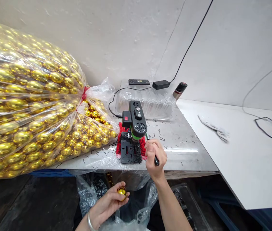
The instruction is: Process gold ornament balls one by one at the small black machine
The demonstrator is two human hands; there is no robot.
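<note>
Bag left of machine, container behind

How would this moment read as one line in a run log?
left hand: holding gold ball | right hand: gripping lever at black machine | bag of gold balls: left of machine

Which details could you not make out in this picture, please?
Head view, lever: its middle is hidden by the right hand.
Head view, gold ball: partly covered by the left hand.
Head view, large bag of gold balls: cut off by the left edge.
Head view, black machine: its button markings are too small to read.
</note>
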